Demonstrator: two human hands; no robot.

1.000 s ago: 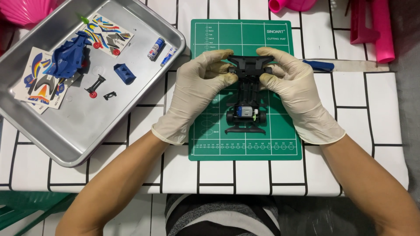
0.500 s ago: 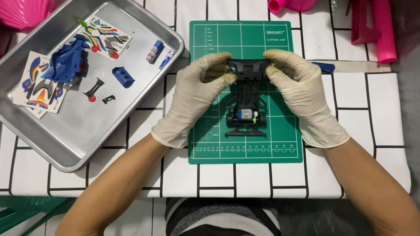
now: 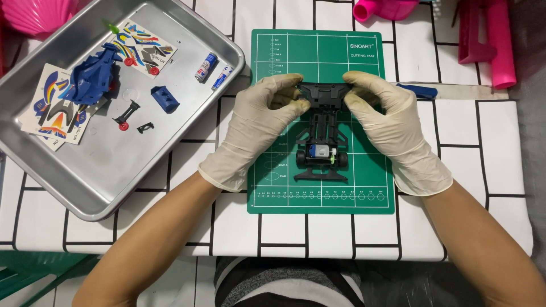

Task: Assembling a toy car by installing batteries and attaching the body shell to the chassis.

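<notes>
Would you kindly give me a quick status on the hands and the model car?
Left hand and right hand both gripping the chassis at its far end. Chassis over the green mat. Nothing in the way; spare parts in the tray.

head view, straight down, close over table (image 3: 466,170)

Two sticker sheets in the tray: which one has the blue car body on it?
The left sticker sheet, near the tray's left edge; the blue car body overlaps its top. The upper sheet lies beside the body, mostly uncovered.
</notes>
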